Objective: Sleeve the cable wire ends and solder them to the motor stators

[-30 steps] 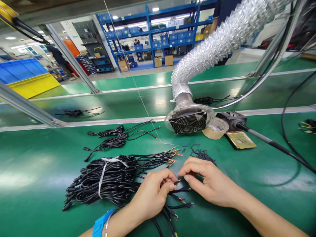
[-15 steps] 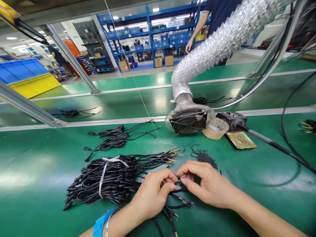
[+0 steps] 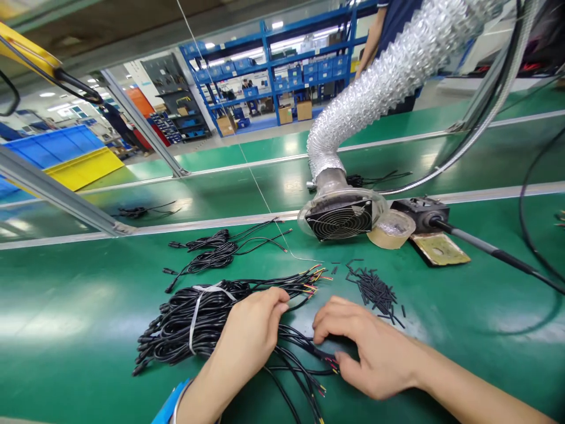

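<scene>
Hiding part of black cable bundle (image 3: 176, 324): left hand (image 3: 252, 331); fingertip contact unclear.

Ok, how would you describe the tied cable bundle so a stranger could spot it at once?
Start at the green bench and find the left hand. Just to its left in the picture lies a large bundle of looped black cables. Unlike the two smaller coils beyond, it shows a white tie around it.
</scene>
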Demonstrator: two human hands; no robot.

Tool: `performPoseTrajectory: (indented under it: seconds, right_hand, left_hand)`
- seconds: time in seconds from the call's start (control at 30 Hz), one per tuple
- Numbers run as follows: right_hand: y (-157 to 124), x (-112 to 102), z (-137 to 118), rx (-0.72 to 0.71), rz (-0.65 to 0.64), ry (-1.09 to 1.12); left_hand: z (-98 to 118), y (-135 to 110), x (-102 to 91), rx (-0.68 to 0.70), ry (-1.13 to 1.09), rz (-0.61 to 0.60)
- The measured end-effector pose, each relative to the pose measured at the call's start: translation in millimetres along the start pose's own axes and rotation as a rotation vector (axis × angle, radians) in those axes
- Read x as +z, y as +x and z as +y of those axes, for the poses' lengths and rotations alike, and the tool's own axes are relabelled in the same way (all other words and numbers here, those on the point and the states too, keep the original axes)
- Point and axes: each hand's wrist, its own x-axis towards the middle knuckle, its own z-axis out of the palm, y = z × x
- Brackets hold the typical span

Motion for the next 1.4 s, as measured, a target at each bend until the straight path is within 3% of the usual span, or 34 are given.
performPoseTrajectory:
  seconds: [0.13, 0.3, 0.53, 0.7, 0.83, 1.0, 1.07, 1.27, 1.4]
  right_hand:
    - [-3, 4, -3, 0.023, -0.057, 0.037]
    - [-4, 9, -7, 0.031, -0.085, 0.049]
    - [-7, 15, -8, 0.014, -0.077, 0.090]
    - [-9, 15, -9, 0.028, -0.077, 0.094]
    - [-8, -5, -8, 0.067, -0.069, 0.037]
    - [-9, -47, 7, 0.221, 0.157, -0.117]
    - [-11, -61, 13, 0.303, 0.174, -0.236]
    - [-22, -70, 17, 0.408, -0.157, -0.530]
    - [-29, -61, 18, 0.430, -0.227, -0.675]
  left_hand:
    - [-1, 0, 12.8, 0.033, 0.272, -0.054]
    - [7, 2, 27.5, 0.050, 0.396, 0.012]
    - [12, 15, 21.1, 0.021, 0.377, -0.031]
    - [16, 18, 31.1, 0.130, 0.286, -0.089]
    - [16, 17, 38.7, 0.142, 0.282, -0.069]
    - [12, 11, 36.1, 0.060, 0.017, -0.119]
    - [11, 9, 35.3, 0.078, -0.017, -0.132]
    - [8, 10, 36.9, 0.100, -0.075, -0.107]
    - [9, 9, 35.7, 0.108, -0.201, -0.053]
